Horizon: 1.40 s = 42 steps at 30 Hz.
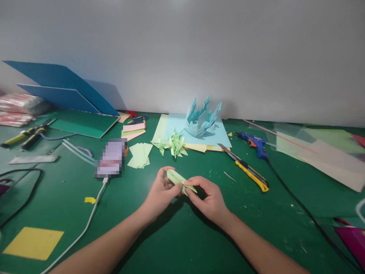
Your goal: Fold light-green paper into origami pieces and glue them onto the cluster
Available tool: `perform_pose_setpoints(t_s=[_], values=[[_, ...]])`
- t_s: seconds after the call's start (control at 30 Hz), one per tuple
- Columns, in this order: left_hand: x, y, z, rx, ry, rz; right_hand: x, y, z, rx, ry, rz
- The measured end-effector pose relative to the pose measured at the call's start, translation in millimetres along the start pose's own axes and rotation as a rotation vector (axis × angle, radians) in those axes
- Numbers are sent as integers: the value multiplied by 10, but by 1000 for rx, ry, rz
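A light green folded paper piece (178, 179) is held just above the green table (171, 243) near its middle. My left hand (162, 190) pinches its left end with thumb and fingers closed. My right hand (208, 198) grips the right end, fingers curled round it. Just beyond the hands lie two finished green paper flowers (174, 144) and a small stack of pale green paper strips (139, 155).
A yellow utility knife (248, 170) and a blue glue gun (255, 144) with a black cord lie to the right. A blue paper sculpture (202, 116) stands on coloured sheets. A phone (111, 158) with a white cable, pliers (27, 135) and a yellow square (33, 242) are to the left.
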State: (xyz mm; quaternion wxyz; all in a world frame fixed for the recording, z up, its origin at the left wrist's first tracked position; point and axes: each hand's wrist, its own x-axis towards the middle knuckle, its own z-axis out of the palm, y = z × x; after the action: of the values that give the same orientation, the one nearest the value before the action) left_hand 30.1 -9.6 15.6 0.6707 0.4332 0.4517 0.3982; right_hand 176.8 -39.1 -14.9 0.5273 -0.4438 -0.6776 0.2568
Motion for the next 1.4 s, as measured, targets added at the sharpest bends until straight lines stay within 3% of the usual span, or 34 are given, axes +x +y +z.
perform_pose_setpoints(t_s=[0.3, 0.53, 0.63, 0.73, 0.83, 1.03, 1.4], values=[[16, -32, -37, -165, -5, -139, 19, 42, -53, -92, -18, -71], [39, -17, -74, -178, -2, -142, 16, 17, -71, -39, -142, -143], [33, 15, -61, -127, 11, -75, 17, -17, -67, 92, -128, -27], [21, 12, -43, -63, 21, 18, 26, -22, -44, 282, -45, 211], [0, -15, -28, -26, 47, 104, 44, -17, -17, 303, -72, 339], [-28, -36, 2, -16, 56, 126, 50, -43, 6, 190, -163, 358], [16, -63, -42, -70, -95, 55, 50, -48, -11, 102, -189, 322]])
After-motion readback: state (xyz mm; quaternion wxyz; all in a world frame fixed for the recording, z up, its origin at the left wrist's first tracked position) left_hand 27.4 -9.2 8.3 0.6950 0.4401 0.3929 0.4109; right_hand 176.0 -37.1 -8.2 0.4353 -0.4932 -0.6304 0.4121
